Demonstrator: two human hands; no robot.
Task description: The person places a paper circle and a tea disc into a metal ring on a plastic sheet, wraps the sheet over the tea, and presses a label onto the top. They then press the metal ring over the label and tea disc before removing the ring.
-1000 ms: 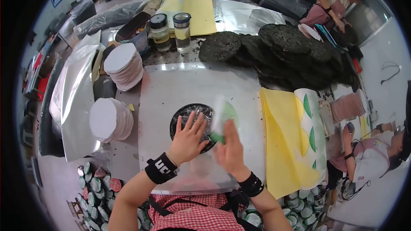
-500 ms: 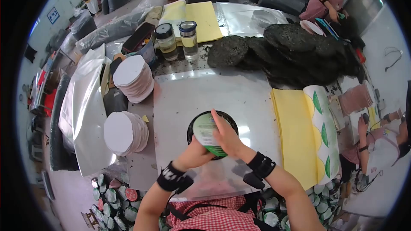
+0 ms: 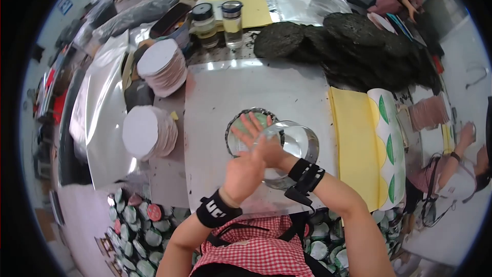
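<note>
A round black-edged packet with a pale green label [image 3: 241, 146] lies on the smooth metal sheet. My right hand [image 3: 259, 136] rests over it, fingers spread flat across the label. Just below and left is my left hand [image 3: 243, 177], close against the right hand; its fingertips are blurred and partly hidden. A clear round ring [image 3: 313, 149] overlaps the right wrist and the packet's right side in this view. Black bands wrap both wrists.
Two stacks of white paper discs [image 3: 141, 133] stand left. Yellow sheets [image 3: 353, 149] lie right, beside a green-printed roll. Dark, rough discs [image 3: 353, 46] are heaped behind, near two lidded bottles [image 3: 232, 25]. Many wrapped round packets [image 3: 138, 231] fill the space below. Other people sit at right.
The green label has gone from between my hands to flat on the packet, under my right palm. The clear ring now appears by my right wrist. The view has tilted down.
</note>
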